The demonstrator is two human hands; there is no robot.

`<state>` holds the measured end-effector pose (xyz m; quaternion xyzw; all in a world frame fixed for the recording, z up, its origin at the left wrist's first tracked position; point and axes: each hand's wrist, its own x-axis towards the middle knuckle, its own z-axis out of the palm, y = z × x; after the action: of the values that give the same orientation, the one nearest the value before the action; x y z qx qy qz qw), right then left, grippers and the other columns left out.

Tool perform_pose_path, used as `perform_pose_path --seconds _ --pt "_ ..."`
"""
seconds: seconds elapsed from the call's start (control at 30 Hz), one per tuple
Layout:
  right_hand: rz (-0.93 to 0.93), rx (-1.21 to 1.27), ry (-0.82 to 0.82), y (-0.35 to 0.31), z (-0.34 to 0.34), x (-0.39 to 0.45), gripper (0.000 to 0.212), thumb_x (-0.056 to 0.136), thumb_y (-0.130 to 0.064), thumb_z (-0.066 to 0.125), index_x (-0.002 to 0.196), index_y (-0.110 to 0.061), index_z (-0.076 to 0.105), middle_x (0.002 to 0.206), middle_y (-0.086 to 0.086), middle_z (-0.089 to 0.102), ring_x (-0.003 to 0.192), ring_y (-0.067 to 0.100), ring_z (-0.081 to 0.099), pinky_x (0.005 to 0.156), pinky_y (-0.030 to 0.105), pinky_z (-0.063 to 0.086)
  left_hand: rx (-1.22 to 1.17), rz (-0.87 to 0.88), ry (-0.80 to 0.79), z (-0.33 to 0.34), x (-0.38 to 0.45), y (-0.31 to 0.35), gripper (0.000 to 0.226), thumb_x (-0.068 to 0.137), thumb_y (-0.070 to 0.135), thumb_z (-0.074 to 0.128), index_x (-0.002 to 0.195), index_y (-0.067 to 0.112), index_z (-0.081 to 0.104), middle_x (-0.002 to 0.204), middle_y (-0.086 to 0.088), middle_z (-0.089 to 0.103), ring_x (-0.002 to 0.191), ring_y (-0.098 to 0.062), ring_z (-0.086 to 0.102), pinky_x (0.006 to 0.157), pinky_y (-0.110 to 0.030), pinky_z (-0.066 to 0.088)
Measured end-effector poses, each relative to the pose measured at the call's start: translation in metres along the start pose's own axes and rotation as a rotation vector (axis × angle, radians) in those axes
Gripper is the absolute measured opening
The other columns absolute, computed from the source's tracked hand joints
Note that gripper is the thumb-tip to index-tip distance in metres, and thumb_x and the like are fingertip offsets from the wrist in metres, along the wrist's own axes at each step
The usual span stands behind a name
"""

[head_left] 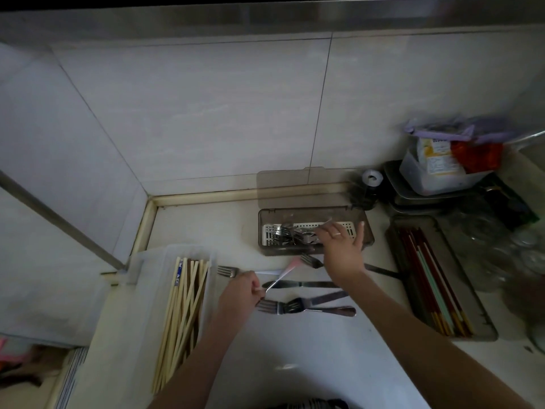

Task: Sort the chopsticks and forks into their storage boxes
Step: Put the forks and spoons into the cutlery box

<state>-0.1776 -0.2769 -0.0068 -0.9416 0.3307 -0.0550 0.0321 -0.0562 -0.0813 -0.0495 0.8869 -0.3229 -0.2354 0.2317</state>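
The right hand point(342, 246) hovers with fingers spread over the fork box point(314, 231), likely just dropping a fork; the left hand point(240, 293) pinches a pink-tipped chopstick point(283, 274); 4 forks point(283, 307) wait on the counter point(295, 349).

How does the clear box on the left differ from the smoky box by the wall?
The clear plastic box holds pale wooden chopsticks; the smoky brown box holds metal forks. The clear box shows no lid; the smoky one's lid stands open. Both are long, on the counter.
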Motion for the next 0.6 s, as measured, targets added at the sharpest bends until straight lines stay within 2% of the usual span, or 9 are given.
perform_pose_path --seconds 0.1,0.17,0.23,0.27,0.3,0.37,0.43,0.5,0.6 --pt "-0.18 0.018 0.11 -0.013 0.014 -0.022 0.064 0.062 0.011 0.058 0.116 -0.024 0.063 0.119 0.001 0.064 0.122 0.025 0.052 0.109 0.062 0.002 -0.032 -0.077 -0.086 0.0 0.005 0.004 0.03 0.078 0.013 0.071 0.062 0.025 0.048 0.066 0.01 0.051 0.062 -0.005 0.05 0.056 -0.016 0.036" --pt "-0.287 -0.002 0.089 -0.022 0.021 -0.035 0.063 0.057 0.006 0.066 0.11 -0.028 0.064 0.11 -0.005 0.065 0.115 0.021 0.057 0.108 0.061 0.007 -0.012 -0.086 -0.154 -0.001 0.009 0.005 0.019 0.077 0.011 0.071 0.062 0.018 0.061 0.061 0.01 0.052 0.057 0.0 0.048 0.053 -0.012 0.034" --pt "-0.327 0.023 0.0 -0.029 0.022 -0.045 0.062 0.062 0.003 0.065 0.115 -0.029 0.06 0.116 -0.006 0.062 0.121 0.019 0.051 0.109 0.058 -0.002 0.034 -0.08 -0.195 -0.003 0.008 0.009 0.006 0.077 0.012 0.072 0.074 0.007 0.073 0.063 0.002 0.061 0.058 -0.005 0.054 0.058 -0.013 0.037" --pt "-0.329 0.043 -0.052 -0.031 0.022 -0.048 0.061 0.069 0.003 0.062 0.121 -0.029 0.057 0.122 -0.005 0.059 0.127 0.019 0.046 0.109 0.055 -0.01 0.055 -0.091 -0.195 -0.002 0.007 0.01 0.007 0.079 0.011 0.07 0.078 0.006 0.073 0.07 -0.003 0.066 0.065 -0.011 0.059 0.062 -0.016 0.04" --pt "-0.327 0.067 -0.102 -0.033 0.021 -0.051 0.06 0.076 0.003 0.057 0.127 -0.029 0.053 0.129 -0.005 0.054 0.132 0.018 0.039 0.107 0.052 -0.017 0.07 -0.102 -0.185 -0.001 0.006 0.011 0.007 0.08 0.01 0.067 0.076 0.007 0.072 0.077 -0.004 0.067 0.075 -0.015 0.062 0.067 -0.018 0.042" --pt "-0.326 0.095 -0.209 -0.037 0.021 -0.056 0.063 0.085 0.001 0.049 0.138 -0.03 0.039 0.143 -0.005 0.042 0.14 0.017 0.026 0.106 0.049 -0.022 0.062 -0.099 -0.137 0.002 -0.001 0.012 0.019 0.078 0.006 0.062 0.064 0.018 0.058 0.073 0.004 0.056 0.086 -0.019 0.06 0.069 -0.018 0.039" --pt "-0.352 0.043 -0.324 -0.041 0.022 -0.057 0.072 0.089 -0.003 0.047 0.148 -0.032 0.018 0.157 -0.004 0.019 0.146 0.018 0.009 0.108 0.055 -0.017 0.033 -0.103 -0.117 0.003 -0.011 0.013 0.03 0.075 0.007 0.065 0.061 0.023 0.043 0.068 0.008 0.046 0.076 -0.016 0.054 0.058 -0.016 0.035" --pt "-0.397 -0.03 -0.39 -0.046 0.024 -0.057 0.078 0.091 -0.005 0.048 0.15 -0.033 0.006 0.16 -0.003 0.002 0.146 0.019 -0.002 0.108 0.061 -0.013 0.048 -0.147 -0.144 0.002 -0.021 0.014 0.029 0.077 0.013 0.066 0.062 0.022 0.043 0.064 0.007 0.049 0.066 -0.016 0.053 0.056 -0.019 0.04" --pt "-0.413 -0.087 -0.399 -0.055 0.027 -0.054 0.079 0.088 -0.004 0.052 0.15 -0.029 0.011 0.159 0.002 0.006 0.146 0.021 0.005 0.11 0.06 -0.008 -0.02 -0.262 -0.208 -0.002 -0.034 0.016 0.02 0.083 0.02 0.063 0.066 0.008 0.062 0.056 -0.006 0.061 0.043 -0.018 0.058 0.045 -0.024 0.049"
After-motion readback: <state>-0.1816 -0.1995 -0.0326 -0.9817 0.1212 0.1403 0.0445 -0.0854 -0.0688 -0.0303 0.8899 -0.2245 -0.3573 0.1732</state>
